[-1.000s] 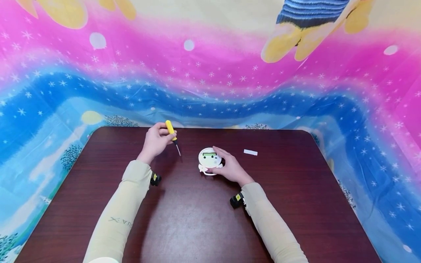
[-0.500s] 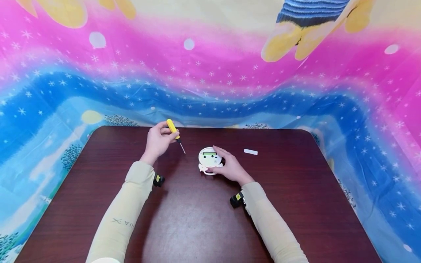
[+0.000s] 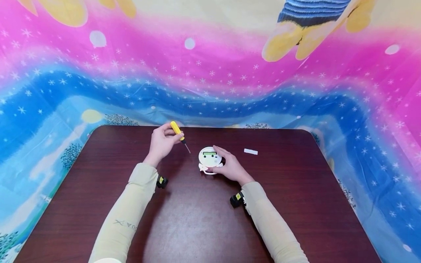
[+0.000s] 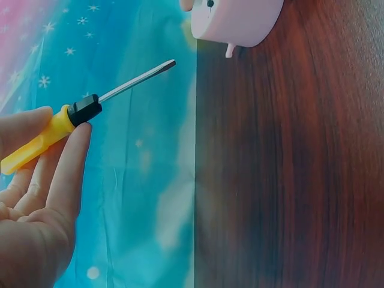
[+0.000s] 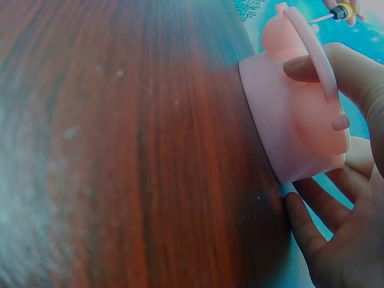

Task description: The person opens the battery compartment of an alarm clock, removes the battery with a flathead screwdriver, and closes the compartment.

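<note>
My left hand (image 3: 162, 143) pinches a screwdriver (image 3: 176, 130) by its yellow handle, thumb on one side and fingers on the other. The black collar and thin metal shaft point down toward the table, and the left wrist view shows a flat tip. To the right, a pale pink twin-bell alarm clock (image 3: 206, 160) lies with its back up. A slot with a green inside and two dark knobs show on that back. My right hand (image 3: 231, 168) grips the clock from its right side, thumb by the bells and handle (image 5: 315, 54). The screwdriver tip is apart from the clock.
A small white strip (image 3: 251, 151) lies on the dark wooden table (image 3: 283, 204), right of the clock. A printed cloth (image 3: 210, 73) hangs behind the table's far edge and round its sides.
My left hand has moved a little to the right, bringing the screwdriver closer to the clock. The right hand and the clock have stayed where they were.
</note>
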Available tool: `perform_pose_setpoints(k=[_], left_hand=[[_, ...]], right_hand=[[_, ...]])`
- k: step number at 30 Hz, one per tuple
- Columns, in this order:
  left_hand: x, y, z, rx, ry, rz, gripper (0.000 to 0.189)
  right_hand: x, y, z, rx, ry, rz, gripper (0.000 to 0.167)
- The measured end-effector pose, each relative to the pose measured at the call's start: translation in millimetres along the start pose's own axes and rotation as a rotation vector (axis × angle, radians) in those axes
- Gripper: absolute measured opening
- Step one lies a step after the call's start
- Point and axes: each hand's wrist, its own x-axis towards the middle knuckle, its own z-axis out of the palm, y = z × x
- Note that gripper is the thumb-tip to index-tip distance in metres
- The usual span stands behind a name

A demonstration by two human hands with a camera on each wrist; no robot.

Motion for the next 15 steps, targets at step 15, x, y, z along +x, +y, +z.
perform_pose_setpoints(k=[15], left_hand=[[-6.6, 0.2, 12.8, -0.022, -0.004, 0.047, 0.033]], right_hand=[[1.0, 0.3, 0.7, -0.023, 0.005, -0.004, 0.093]])
